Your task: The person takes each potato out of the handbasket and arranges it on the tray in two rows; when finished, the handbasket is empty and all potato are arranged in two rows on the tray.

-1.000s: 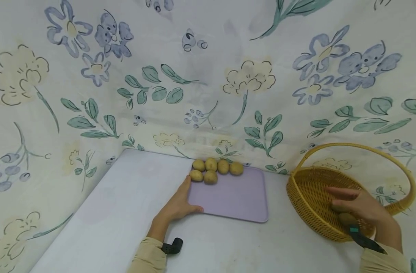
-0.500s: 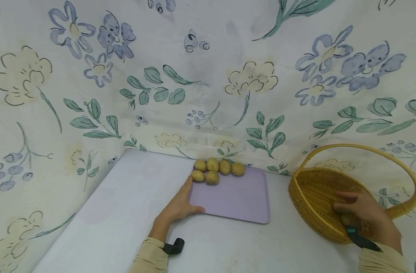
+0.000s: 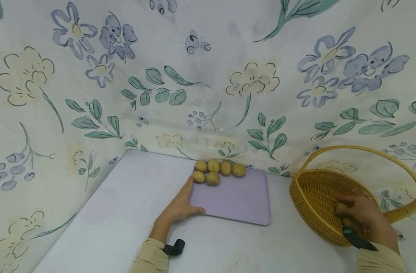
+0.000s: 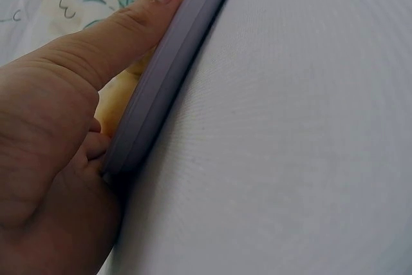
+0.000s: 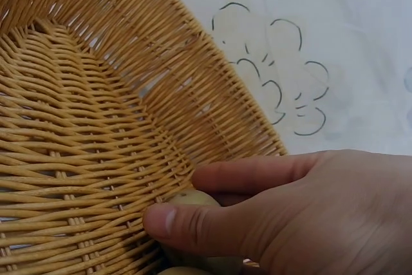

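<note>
My left hand [image 3: 180, 203] rests against the near-left corner of a lilac tray [image 3: 231, 203], its straight thumb along the near rim and fingers along the left side. In the left wrist view the thumb lies on the tray's rim [image 4: 170, 62]. Several potatoes [image 3: 213, 178] sit in two rows at the tray's far left. My right hand [image 3: 368, 216] is inside a wicker basket [image 3: 317, 204] at the right. Between its thumb and fingers it grips a potato [image 5: 190, 196]. Another potato [image 5: 183, 271] shows partly below it.
The basket's tall arched handle [image 3: 358, 148] rises over the right hand. A white table [image 3: 126, 197] bears the tray and basket. Behind it hangs a flower-printed cloth [image 3: 208, 94], close to the tray's far edge.
My right hand has closed its fingers round a potato in the basket. The left hand and the tray keep their places; the whole view has shifted slightly.
</note>
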A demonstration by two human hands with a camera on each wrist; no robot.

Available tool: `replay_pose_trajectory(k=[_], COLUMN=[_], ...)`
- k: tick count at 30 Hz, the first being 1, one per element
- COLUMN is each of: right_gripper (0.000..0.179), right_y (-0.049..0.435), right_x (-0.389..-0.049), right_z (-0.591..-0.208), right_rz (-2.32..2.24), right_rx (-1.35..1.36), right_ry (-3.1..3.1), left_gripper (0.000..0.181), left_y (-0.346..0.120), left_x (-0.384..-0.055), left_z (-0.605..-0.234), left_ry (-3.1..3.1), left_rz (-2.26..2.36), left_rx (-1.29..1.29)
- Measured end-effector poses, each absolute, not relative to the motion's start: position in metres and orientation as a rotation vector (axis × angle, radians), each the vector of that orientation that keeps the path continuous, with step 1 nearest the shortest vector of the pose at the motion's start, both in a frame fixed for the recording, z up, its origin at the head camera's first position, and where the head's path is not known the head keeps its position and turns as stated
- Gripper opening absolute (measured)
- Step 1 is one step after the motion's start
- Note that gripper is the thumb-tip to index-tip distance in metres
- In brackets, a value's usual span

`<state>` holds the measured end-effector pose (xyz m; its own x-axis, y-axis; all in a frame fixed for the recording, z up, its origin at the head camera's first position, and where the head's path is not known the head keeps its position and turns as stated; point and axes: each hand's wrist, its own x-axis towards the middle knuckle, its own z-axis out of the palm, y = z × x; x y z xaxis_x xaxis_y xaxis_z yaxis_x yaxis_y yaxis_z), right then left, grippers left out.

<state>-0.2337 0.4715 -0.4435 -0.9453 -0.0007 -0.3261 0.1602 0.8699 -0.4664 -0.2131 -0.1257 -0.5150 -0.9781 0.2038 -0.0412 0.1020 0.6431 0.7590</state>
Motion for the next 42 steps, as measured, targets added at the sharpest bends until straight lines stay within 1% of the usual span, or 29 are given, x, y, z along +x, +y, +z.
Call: replay_pose_trajectory(k=[4,9,12,16,20,23,27,29,33,38,42], right_gripper=[0.081,0.076,0.074,0.07,0.076,0.083,0.089,0.089,0.085,0.08,0.078], right_y=[0.472,0.469,0.467,0.452,0.445,0.447,0.449,0.453,0.451,0.44,0.434], right_x=[-0.234,-0.232,-0.229,-0.239,-0.241,-0.234,-0.229,-0.221,-0.213,-0.214,-0.213], right_z=[-0.444,-0.443,-0.445,-0.447,-0.442,-0.44,-0.443,-0.442,-0.439,-0.436,-0.435], right_rz=[-0.709,-0.679,-0.796,-0.755,-0.583,-0.578,-0.591,-0.612,-0.645,-0.668,-0.778], right_rx=[0.14,0.117,0.165,0.052,-0.089,-0.028,0.062,0.096,0.055,-0.031,0.002], right_ry=[2.73,2.756,2.695,2.752,2.894,2.908,2.885,2.861,2.857,2.94,2.935], left_gripper=[0.137,0.136,0.135,0.135,0.135,0.136,0.134,0.134,0.134,0.134,0.134], left_y=[-0.125,-0.125,-0.125,-0.137,-0.143,-0.138,-0.132,-0.125,-0.119,-0.123,-0.126], left_x=[-0.212,-0.212,-0.211,-0.204,-0.202,-0.205,-0.205,-0.208,-0.208,-0.207,-0.208], left_z=[-0.515,-0.514,-0.513,-0.512,-0.515,-0.518,-0.518,-0.518,-0.518,-0.518,-0.519], left_ry=[2.733,2.736,2.739,2.759,2.755,2.743,2.73,2.719,2.72,2.737,2.752], left_rz=[1.254,1.255,1.252,1.258,1.283,1.286,1.271,1.258,1.228,1.22,1.221], left_rx=[0.258,0.255,0.257,0.229,0.247,0.298,0.312,0.328,0.328,0.301,0.3])
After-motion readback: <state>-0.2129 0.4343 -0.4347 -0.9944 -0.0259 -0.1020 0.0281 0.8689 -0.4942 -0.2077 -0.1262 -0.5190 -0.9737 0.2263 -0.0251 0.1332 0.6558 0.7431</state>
